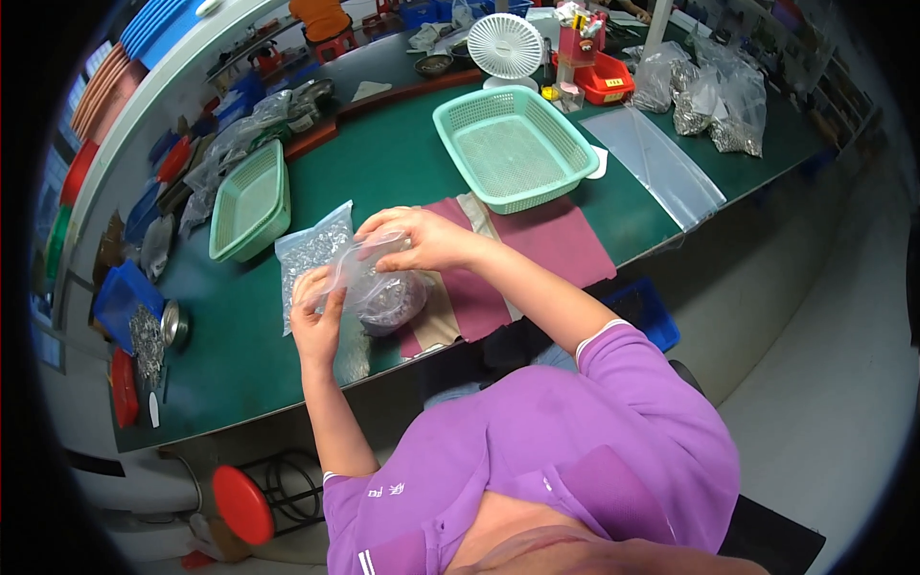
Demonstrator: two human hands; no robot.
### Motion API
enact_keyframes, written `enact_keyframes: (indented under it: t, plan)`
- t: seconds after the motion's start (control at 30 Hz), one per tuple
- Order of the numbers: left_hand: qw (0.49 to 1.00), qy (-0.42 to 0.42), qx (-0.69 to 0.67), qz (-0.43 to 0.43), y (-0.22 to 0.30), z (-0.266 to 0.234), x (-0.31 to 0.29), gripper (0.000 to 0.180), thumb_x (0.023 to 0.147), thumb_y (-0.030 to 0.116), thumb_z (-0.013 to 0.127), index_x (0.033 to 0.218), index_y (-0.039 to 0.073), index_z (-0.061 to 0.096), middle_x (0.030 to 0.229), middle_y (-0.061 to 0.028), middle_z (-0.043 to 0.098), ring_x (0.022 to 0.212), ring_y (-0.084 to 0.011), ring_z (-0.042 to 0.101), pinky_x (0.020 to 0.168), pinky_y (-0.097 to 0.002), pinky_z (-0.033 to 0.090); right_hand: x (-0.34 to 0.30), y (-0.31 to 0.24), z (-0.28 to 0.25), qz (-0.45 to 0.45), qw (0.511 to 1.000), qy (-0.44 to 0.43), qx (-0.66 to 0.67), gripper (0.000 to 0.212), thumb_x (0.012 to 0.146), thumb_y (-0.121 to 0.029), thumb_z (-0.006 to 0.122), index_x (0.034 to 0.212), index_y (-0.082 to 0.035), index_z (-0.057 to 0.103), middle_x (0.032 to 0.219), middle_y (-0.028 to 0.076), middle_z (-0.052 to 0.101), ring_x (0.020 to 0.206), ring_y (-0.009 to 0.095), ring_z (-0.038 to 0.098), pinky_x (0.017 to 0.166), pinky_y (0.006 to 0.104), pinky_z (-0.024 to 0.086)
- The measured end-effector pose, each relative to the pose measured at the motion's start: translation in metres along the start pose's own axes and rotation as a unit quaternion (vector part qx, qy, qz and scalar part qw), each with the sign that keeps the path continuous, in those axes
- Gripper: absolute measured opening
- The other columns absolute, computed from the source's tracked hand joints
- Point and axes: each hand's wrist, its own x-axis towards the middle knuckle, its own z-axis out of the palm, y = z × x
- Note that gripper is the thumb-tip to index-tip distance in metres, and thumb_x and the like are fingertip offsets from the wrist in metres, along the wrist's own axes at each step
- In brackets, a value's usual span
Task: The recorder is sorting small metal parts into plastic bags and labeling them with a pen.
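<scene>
Both my hands grip the top of a clear plastic bag (pixel 388 299), which bulges at the bottom with small greyish contents I cannot make out singly. My left hand (pixel 316 311) pinches the bag's left edge. On the other edge, my right hand (pixel 417 240) has its fingers curled over the plastic, with the thumb toward the left hand. Just behind my left hand lies a flat clear bag (pixel 311 244) full of small shiny metal pieces. Under and beside the held bag is a mauve cloth (pixel 546 244) with beige strips.
A mint-green basket (pixel 517 144) stands beyond my right hand, another green basket (pixel 251 206) to the left. Clear plastic sheets (pixel 656 163) and filled bags (pixel 719 105) lie at the right. A white fan (pixel 505 48) stands behind. Left are a blue bin (pixel 125 297) and metal bowl (pixel 174 324).
</scene>
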Motion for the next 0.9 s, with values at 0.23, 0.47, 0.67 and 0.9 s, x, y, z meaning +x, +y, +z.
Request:
enact_keyframes:
  t: [0.23, 0.47, 0.67, 0.9]
  plan:
    - [0.999, 0.009, -0.006, -0.038, -0.001, 0.007, -0.040, 0.019, 0.087, 0.012, 0.054, 0.090, -0.005, 0.062, 0.085, -0.0071, 0.062, 0.077, -0.0129, 0.056, 0.069, -0.0255, 0.044, -0.022, -0.010, -0.003, -0.002, 0.996, -0.077, 0.051, 0.012, 0.073, -0.011, 0.067, 0.084, -0.006, 0.066, 0.078, 0.007, 0.064, 0.074, 0.022, 0.060, 0.070, 0.0314, 0.046]
    - [0.915, 0.063, -0.252, -0.309, 0.012, 0.017, -0.068, 0.017, 0.089, 0.017, 0.052, 0.087, 0.002, 0.059, 0.077, -0.0021, 0.061, 0.064, -0.0045, 0.051, 0.058, -0.0173, 0.039, -0.057, -0.015, 0.014, 0.265, 0.946, 0.010, 0.189, 0.024, 0.083, -0.026, 0.061, 0.090, -0.003, 0.062, 0.076, 0.004, 0.063, 0.071, 0.011, 0.058, 0.066, 0.0284, 0.047]
    - [0.827, 0.113, -0.333, -0.438, -0.003, 0.016, -0.039, 0.016, 0.087, 0.021, 0.054, 0.079, 0.007, 0.053, 0.061, 0.0017, 0.052, 0.040, -0.0048, 0.041, 0.037, -0.0163, 0.032, -0.044, 0.012, 0.015, 0.343, 0.926, 0.014, 0.154, 0.031, 0.085, -0.031, 0.056, 0.088, 0.000, 0.063, 0.073, 0.007, 0.062, 0.068, 0.013, 0.059, 0.064, 0.0300, 0.047]
    - [0.828, 0.058, -0.331, -0.449, -0.016, 0.005, -0.026, 0.015, 0.087, 0.023, 0.053, 0.081, 0.009, 0.050, 0.063, 0.0020, 0.051, 0.044, -0.0055, 0.044, 0.037, -0.0169, 0.033, -0.038, 0.022, -0.014, 0.405, 0.887, -0.056, 0.214, 0.035, 0.079, -0.036, 0.061, 0.080, -0.001, 0.065, 0.068, 0.003, 0.060, 0.057, 0.010, 0.055, 0.053, 0.0229, 0.046]
